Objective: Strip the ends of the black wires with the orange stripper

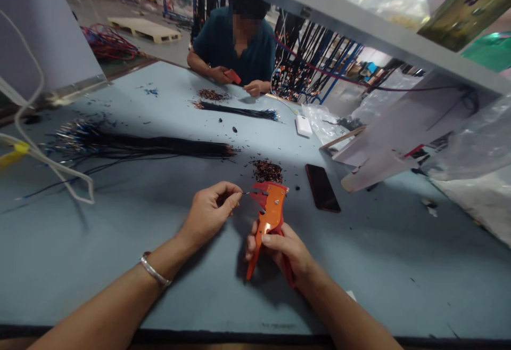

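My right hand (284,247) is wrapped round the handles of an orange and red wire stripper (269,212), held upright over the blue-grey table (120,265). My left hand (211,210) pinches a thin wire (244,194) whose end sits at the tool's jaws. A silver bracelet (154,271) is on my left wrist. Just beyond the tool lies a small pile of stripped insulation bits (266,170).
A long bundle of black wires (139,146) lies to the left. A dark phone (322,187) lies to the right of the tool. Across the table a person in a dark shirt (235,46) works with a red tool, a second wire bundle (239,111) before them. Plastic bags crowd the right.
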